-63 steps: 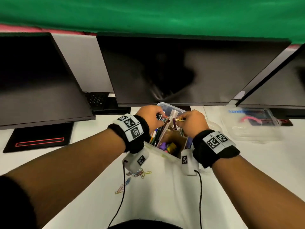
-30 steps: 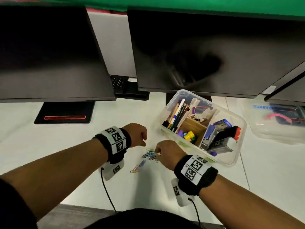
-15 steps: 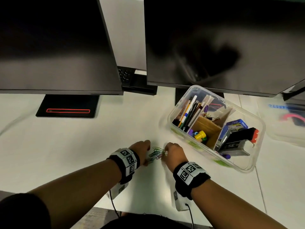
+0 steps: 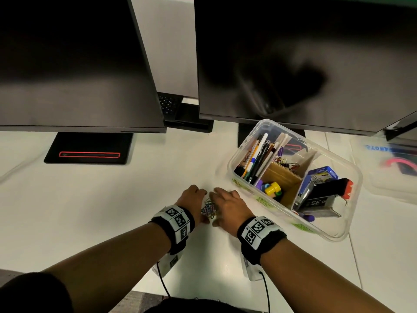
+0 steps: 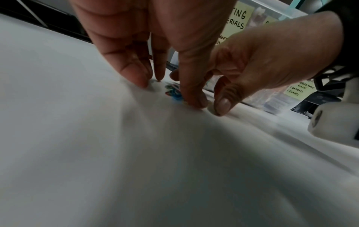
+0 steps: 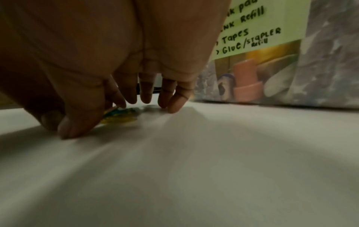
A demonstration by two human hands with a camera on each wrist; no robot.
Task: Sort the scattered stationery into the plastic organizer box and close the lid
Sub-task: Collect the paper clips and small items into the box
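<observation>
A small heap of coloured paper clips [image 4: 208, 208] lies on the white desk [image 4: 112, 211], just left of the clear plastic organizer box [image 4: 334, 231]. My left hand [image 4: 196, 201] and right hand [image 4: 225, 204] cup it from either side, fingertips on the desk. In the left wrist view the left hand [image 5: 167, 83] has straight fingers [image 5: 136, 73] behind the clips [image 5: 175, 93], and its thumb touches them. The right hand [image 6: 124, 112] stands over the clips [image 6: 120, 118]. Neither hand has lifted them. The box holds pens [image 4: 255, 159], a stapler [image 4: 325, 195] and small items.
The box lid [image 4: 388, 177] lies at the far right. Two dark monitors [image 4: 74, 64] overhang the back of the desk, with a black stand base [image 4: 88, 150] at the left. Green labels [image 6: 252, 30] are stuck on the box wall.
Both hands left the box and came down to the desk. The paper clips, scattered a second ago, are now pushed into one tight heap between the hands.
</observation>
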